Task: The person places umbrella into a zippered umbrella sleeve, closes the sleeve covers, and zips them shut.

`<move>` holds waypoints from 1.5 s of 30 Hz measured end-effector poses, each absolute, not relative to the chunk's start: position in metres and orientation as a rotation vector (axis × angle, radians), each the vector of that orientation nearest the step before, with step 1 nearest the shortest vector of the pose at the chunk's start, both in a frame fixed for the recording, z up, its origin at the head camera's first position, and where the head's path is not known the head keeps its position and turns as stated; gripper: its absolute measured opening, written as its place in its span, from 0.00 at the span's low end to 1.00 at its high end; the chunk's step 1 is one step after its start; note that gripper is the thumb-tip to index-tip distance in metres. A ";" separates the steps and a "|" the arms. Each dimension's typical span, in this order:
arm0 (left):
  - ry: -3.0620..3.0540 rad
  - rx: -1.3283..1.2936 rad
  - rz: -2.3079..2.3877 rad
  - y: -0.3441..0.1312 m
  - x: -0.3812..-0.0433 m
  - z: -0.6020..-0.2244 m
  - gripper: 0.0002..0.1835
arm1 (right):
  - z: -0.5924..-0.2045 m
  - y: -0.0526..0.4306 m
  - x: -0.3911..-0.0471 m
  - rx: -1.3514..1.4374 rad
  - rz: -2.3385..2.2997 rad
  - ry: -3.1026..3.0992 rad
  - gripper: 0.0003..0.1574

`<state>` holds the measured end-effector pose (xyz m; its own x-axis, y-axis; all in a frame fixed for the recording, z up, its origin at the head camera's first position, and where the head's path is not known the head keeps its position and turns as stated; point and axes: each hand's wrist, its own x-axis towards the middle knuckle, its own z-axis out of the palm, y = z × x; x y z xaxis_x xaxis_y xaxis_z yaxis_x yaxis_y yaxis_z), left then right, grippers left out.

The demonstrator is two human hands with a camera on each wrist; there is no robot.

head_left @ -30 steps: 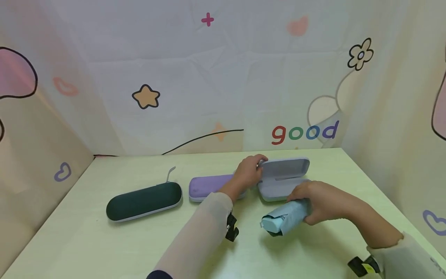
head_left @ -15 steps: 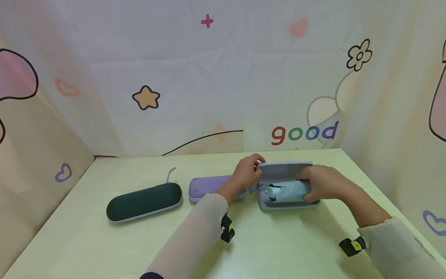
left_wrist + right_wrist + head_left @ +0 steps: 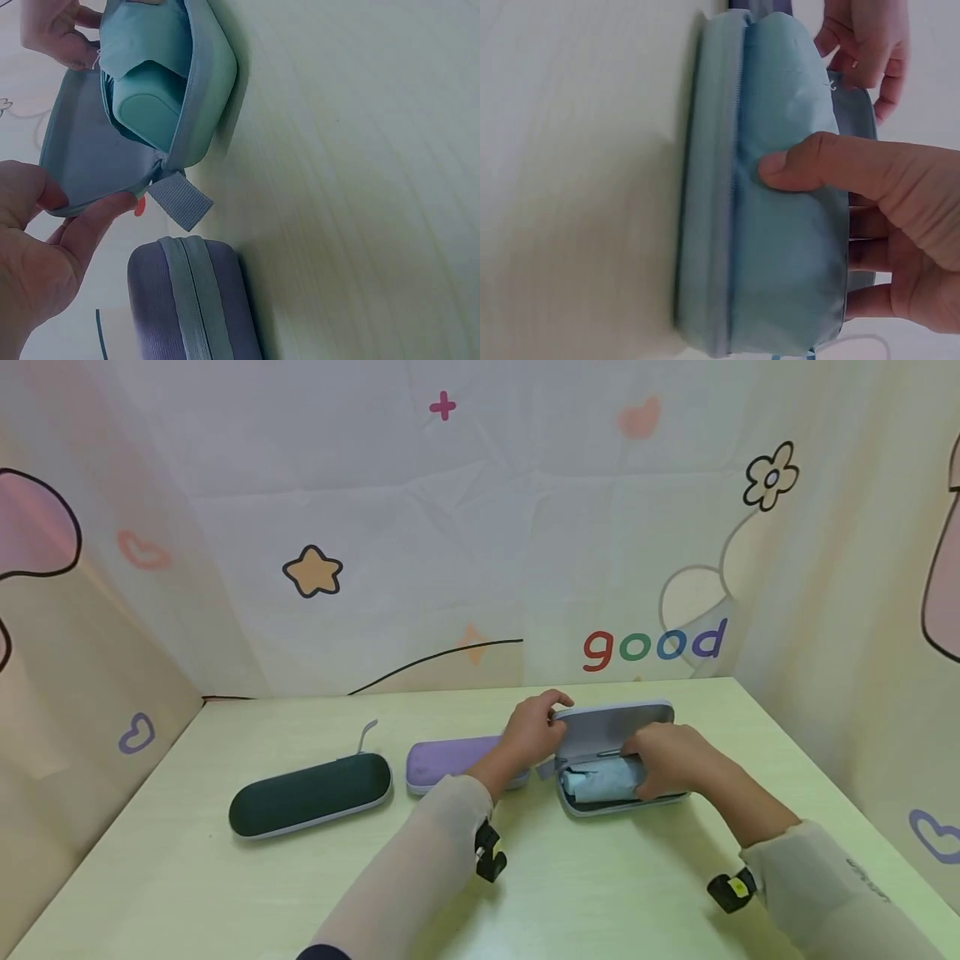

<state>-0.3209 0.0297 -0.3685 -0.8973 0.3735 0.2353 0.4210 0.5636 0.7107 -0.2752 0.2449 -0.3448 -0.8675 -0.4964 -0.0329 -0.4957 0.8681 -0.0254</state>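
Note:
A light teal zip case (image 3: 626,811) stands with its lid (image 3: 607,731) raised at the right of the table. Inside it lies a compact folded umbrella (image 3: 600,781) in light blue fabric, its pale teal handle end (image 3: 150,105) facing left. My left hand (image 3: 531,728) pinches the lid's left corner between thumb and fingers, holding it up. My right hand (image 3: 675,757) grips the umbrella's right part, thumb (image 3: 802,165) on the front and fingers behind. A grey fabric tab (image 3: 180,201) hangs from the case's left end.
Just left of the teal case is a closed purple zip case (image 3: 450,762), partly behind my left forearm. Farther left lies a closed dark green case (image 3: 311,795) with a thin grey strap (image 3: 364,735). A printed cloth (image 3: 450,527) hangs behind the table.
My right hand has carried the umbrella from in front of the teal case back and down into it. My left hand has stayed at the lid.

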 end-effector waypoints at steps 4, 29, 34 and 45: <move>-2.752 -0.662 -1.250 0.028 -0.323 -0.370 0.17 | -0.350 0.245 -0.275 -0.849 -0.041 3.015 0.24; -2.751 -0.616 -1.459 0.021 -0.325 -0.375 0.15 | -0.370 0.248 -0.265 -1.025 -0.075 3.181 0.24; -2.739 -0.606 -1.465 0.022 -0.323 -0.375 0.16 | -0.365 0.252 -0.261 -0.981 -0.157 3.146 0.20; -2.690 -0.646 -1.350 0.024 -0.324 -0.373 0.19 | -0.356 0.294 -0.267 -0.912 -0.687 3.040 0.14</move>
<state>-0.3243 0.0242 -0.3731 -0.9101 0.3385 0.2391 0.3940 0.5281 0.7523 -0.2672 0.2939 -0.3558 -0.8372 -0.5017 0.2178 -0.5466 0.7535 -0.3653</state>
